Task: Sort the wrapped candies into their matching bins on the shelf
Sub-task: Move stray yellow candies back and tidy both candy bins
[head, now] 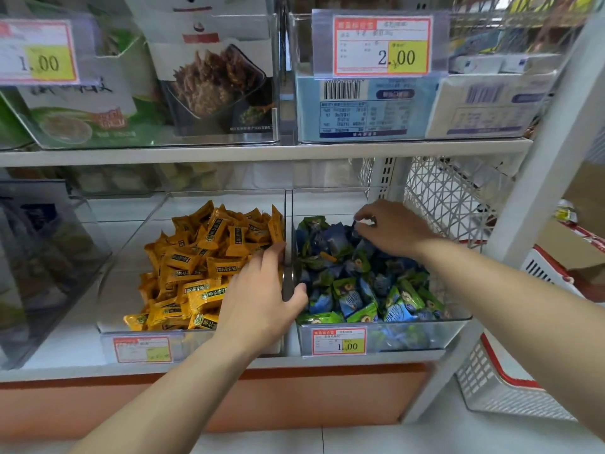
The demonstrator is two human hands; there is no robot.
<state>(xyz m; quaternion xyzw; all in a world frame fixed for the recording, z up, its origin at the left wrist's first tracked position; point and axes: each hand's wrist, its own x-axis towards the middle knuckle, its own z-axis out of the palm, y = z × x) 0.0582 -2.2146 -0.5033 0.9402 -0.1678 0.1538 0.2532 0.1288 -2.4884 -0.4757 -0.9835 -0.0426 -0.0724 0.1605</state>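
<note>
Right hand (394, 230) in pinch on candy (366, 221)

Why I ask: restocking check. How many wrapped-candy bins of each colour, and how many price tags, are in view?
Orange-candy bin: 1
Blue-green-candy bin: 1
Price tags: 4
Total: 6

Upper tier held green snack packs (82, 122) at L, a dark pack (216, 83) w/ a shredded-meat photo beside them, and pale blue boxes (363, 109) w/ barcodes at R. Red-and-yellow price tags hung in front: a "1.00" tag (37, 52) far L, a "2.00" tag (381, 45) over the blue boxes. At R stood a white lattice panel (442, 198), w/ a white red-rimmed basket (497, 381) on the floor below it, and an orange kickboard (327, 394) ran along the base.
</note>
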